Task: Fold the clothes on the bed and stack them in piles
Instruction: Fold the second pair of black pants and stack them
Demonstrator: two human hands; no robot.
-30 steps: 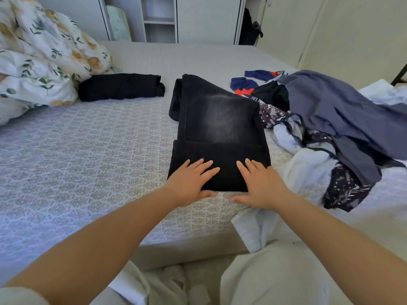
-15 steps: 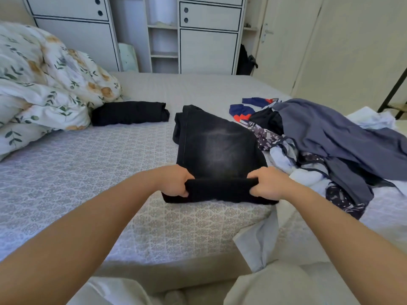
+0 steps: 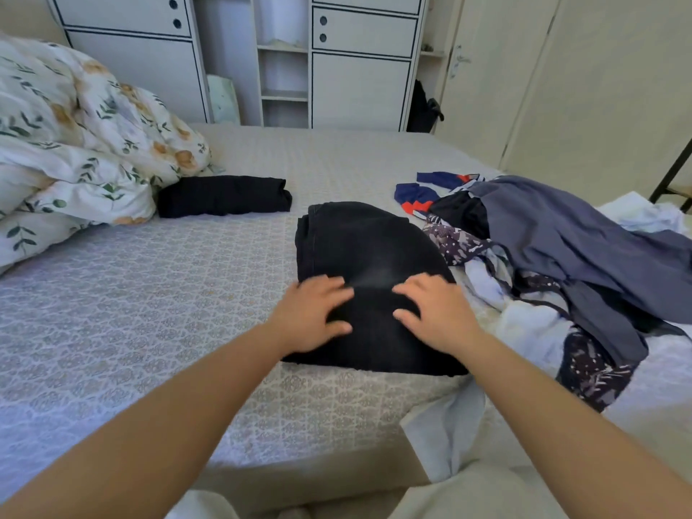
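A pair of black jeans [image 3: 369,252] lies folded into a compact block in the middle of the bed [image 3: 149,312]. My left hand [image 3: 312,312] presses flat on its near left part with fingers spread. My right hand [image 3: 436,312] presses flat on the near right part, fingers spread too. A folded black garment [image 3: 224,195] lies further back to the left. To the right sits an unfolded heap: a grey-blue garment [image 3: 569,241], a dark patterned piece [image 3: 595,365], white cloth [image 3: 531,327] and a blue and red item [image 3: 421,194].
A floral duvet [image 3: 75,144] is bunched at the far left of the bed. White wardrobes and open shelves [image 3: 284,61] stand behind the bed, a door [image 3: 483,69] at the right. White cloth [image 3: 449,428] hangs over the bed's near edge.
Both hands gripped the near end of the jeans, folded it over away from me, and now lie flat on the shorter folded block. My view has lifted.
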